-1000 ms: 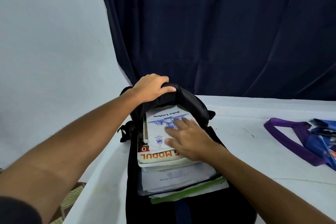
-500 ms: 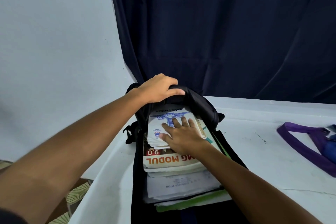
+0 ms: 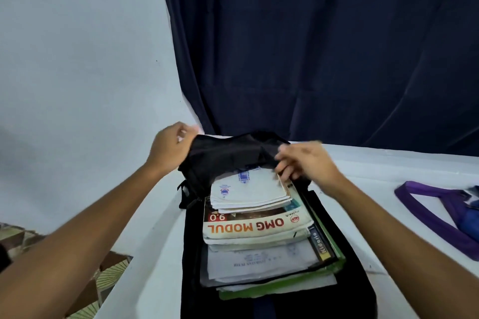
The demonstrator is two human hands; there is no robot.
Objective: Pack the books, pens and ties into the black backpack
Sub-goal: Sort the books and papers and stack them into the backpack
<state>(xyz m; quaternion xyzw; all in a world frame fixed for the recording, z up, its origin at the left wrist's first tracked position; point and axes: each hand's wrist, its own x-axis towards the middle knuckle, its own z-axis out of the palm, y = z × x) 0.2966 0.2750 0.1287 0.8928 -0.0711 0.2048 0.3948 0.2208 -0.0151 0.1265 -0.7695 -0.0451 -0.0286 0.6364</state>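
black backpack (image 3: 225, 155) is lying open on the white table (image 3: 155, 254), a stack of books (image 3: 256, 230) sticking out of its mouth. left hand (image 3: 169, 147) and right hand (image 3: 308, 163) are each gripping the top flap's edge, while the purple tie (image 3: 435, 217) is lying well apart at the right.

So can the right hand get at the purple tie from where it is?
Probably yes: the purple tie lies uncovered on the table with nothing between, but the right hand must first release the backpack.
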